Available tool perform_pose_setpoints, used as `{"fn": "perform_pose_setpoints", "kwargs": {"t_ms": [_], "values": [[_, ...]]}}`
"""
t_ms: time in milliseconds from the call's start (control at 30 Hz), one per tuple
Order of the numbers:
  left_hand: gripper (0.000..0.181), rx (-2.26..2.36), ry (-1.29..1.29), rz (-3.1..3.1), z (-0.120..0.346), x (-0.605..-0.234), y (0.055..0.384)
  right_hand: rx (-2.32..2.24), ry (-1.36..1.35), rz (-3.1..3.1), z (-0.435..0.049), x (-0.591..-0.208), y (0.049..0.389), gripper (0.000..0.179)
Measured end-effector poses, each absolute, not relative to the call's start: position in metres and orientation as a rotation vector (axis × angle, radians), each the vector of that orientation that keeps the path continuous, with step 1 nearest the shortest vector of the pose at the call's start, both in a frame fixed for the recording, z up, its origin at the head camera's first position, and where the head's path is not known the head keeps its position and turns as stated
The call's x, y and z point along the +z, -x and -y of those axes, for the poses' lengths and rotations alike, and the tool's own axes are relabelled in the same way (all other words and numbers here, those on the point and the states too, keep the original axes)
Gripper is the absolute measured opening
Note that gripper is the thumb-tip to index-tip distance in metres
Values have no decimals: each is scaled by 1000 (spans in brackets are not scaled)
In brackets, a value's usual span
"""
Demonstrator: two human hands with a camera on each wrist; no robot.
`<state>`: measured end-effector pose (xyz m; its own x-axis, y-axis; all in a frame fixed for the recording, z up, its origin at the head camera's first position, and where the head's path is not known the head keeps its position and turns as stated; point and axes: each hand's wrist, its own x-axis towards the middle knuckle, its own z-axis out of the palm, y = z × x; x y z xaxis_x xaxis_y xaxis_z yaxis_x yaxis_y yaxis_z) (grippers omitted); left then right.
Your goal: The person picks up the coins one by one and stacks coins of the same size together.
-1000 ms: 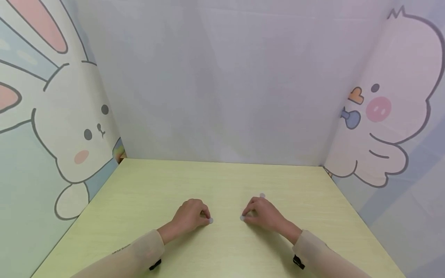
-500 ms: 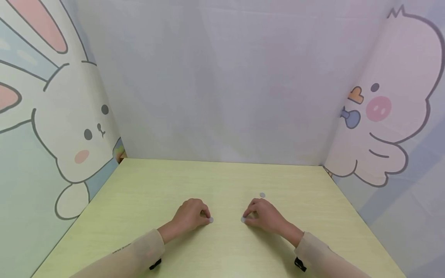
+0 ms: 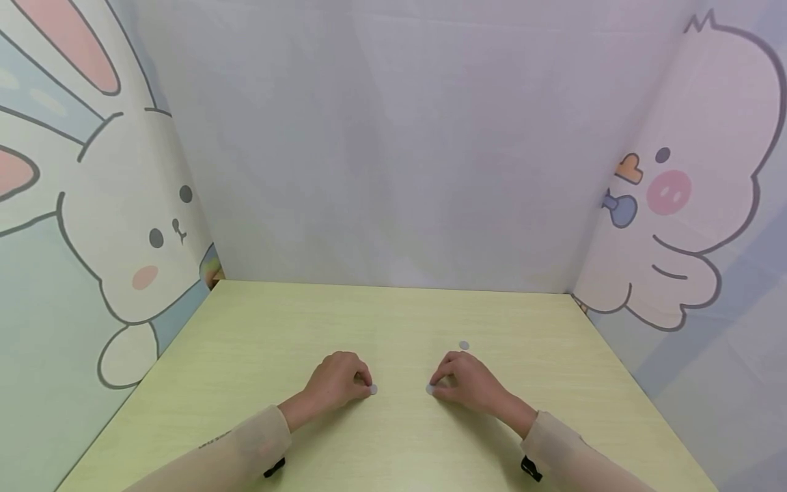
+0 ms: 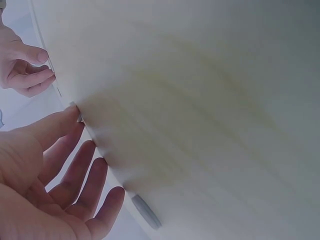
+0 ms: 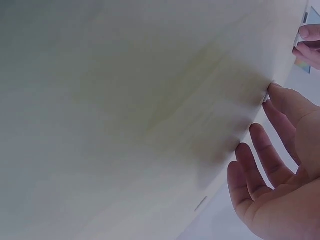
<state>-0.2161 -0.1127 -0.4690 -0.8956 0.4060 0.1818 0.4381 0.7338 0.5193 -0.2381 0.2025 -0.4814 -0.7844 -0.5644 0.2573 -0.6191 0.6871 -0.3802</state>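
Note:
Thumb and index finger of my left hand pinch a small grey disc, low at the tabletop. Facing it across a short gap, my right hand pinches a similar disc between thumb and index finger. The other fingers of both hands bend loosely with their tips near the wood, as the wrist views show. A loose grey disc lies flat just beyond the right hand. In the left wrist view, another flat grey piece lies past the little finger; the head view does not show it.
A pale yellow wooden table spreads under both hands. Behind it hangs a plain light curtain. Cartoon-printed cloths, one with a rabbit and one with a pale chick-like figure, border the left and right sides.
My right hand has shifted slightly toward me and to the right with its disc, uncovering more of the loose disc behind it. The left hand stays practically still.

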Motion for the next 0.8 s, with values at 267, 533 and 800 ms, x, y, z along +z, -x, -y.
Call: {"fn": "perform_pose_setpoints", "kwargs": {"t_ms": [267,533,800], "values": [[10,-878,718,2870,114,-469,216,693,-953,2806,-202,-481,237,9],[11,-898,722,2871,114,-468,216,722,-960,2796,-203,-482,238,8],[10,-874,722,2869,116,-471,218,721,-956,2798,-203,-482,238,8]]}}
